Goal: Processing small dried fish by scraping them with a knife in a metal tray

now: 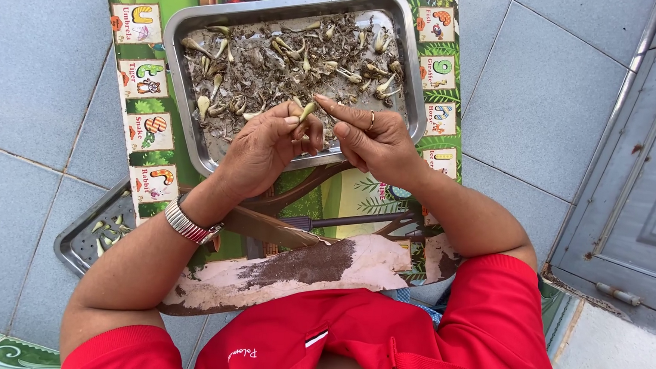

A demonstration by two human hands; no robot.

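Note:
My left hand (pixel 266 145) and my right hand (pixel 371 138) meet over the near edge of a metal tray (pixel 177 30). Both pinch one small pale bulb (pixel 306 111) with a green tip between their fingertips. The tray holds several more pale bulbs (pixel 382 86) mixed with dry brown husks and roots (pixel 267 65). A metal watch (pixel 190 226) sits on my left wrist, a ring on my right hand.
The tray rests on a worn, colourful picture board (pixel 152 123) across my lap. A second perforated metal tray (pixel 89 236) with a few green pieces lies low left on the grey tiled floor. A grey metal door (pixel 635 186) stands at right.

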